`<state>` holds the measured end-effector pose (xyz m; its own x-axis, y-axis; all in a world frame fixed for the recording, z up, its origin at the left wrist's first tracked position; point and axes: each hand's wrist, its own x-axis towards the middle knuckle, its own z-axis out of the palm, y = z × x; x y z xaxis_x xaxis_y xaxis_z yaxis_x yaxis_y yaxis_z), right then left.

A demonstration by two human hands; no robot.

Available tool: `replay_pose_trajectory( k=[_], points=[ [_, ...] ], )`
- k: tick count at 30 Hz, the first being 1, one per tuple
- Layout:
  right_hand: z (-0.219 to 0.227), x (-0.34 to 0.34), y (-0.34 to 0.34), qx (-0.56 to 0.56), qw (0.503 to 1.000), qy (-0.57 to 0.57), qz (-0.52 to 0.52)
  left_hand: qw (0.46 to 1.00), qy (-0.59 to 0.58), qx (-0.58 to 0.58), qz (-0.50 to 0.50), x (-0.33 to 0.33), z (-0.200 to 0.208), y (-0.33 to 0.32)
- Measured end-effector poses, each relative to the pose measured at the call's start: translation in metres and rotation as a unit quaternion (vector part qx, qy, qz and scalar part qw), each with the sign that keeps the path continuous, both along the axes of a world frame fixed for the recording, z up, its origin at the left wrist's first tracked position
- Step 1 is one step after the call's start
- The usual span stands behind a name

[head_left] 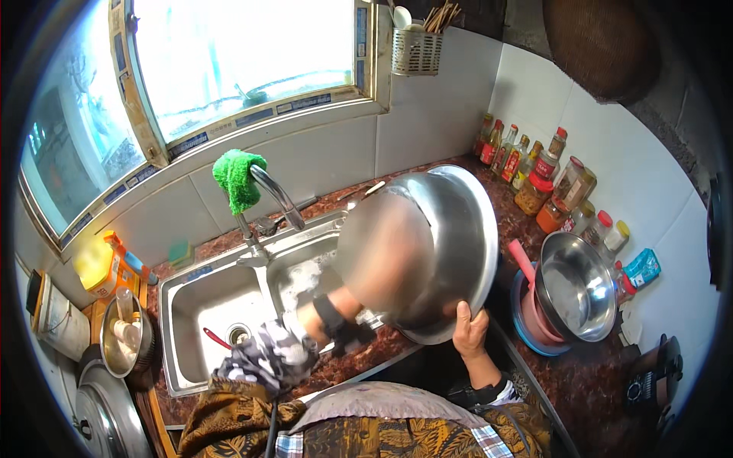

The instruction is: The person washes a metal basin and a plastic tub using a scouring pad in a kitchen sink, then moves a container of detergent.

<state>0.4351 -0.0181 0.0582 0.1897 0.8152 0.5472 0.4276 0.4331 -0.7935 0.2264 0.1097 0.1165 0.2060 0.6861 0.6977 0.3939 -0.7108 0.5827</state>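
A large steel basin (pixel 469 229) is tilted up on its side at the right of the double sink (pixel 177 305), its hollow facing left. My right hand (pixel 471 330) grips its lower right rim, thumb over the edge. My left hand (pixel 393 252) reaches across the right sink bowl to the basin's inside; a blur covers it, so its fingers and anything in them cannot be made out. White suds (pixel 298 278) show in the right bowl. A curved faucet (pixel 279 195) with a green cloth (pixel 240 179) over it stands behind.
Several sauce bottles and jars (pixel 538 172) line the right wall. A steel bowl (pixel 576 286) rests on a pink basin (pixel 534 317) on the right counter. At left are a steel pot (pixel 126 336) and a white bucket (pixel 61 317). A red-handled utensil (pixel 216 337) lies in the left bowl.
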Motion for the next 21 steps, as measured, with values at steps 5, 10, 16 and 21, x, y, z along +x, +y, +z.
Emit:
replay_pose_trajectory(
  k=[5, 10, 16, 21],
  points=[
    [0.015, 0.006, -0.017, 0.012, 0.999, -0.023, 0.022, 0.989, 0.098, 0.107, -0.015, 0.014, 0.053, -0.074],
    [-0.014, 0.004, -0.017, 0.268, 0.885, -0.372, -0.082, 0.995, -0.024, -0.098, 0.023, -0.02, 0.093, 0.026],
    [0.018, -0.004, -0.024, 0.088, 0.888, -0.451, 0.03, 0.971, 0.008, -0.234, 0.043, -0.083, 0.032, 0.107],
    [0.014, 0.0, -0.032, 0.193, 0.833, -0.518, 0.016, 0.975, 0.05, -0.214, -0.031, -0.05, 0.087, 0.049]
  ],
)
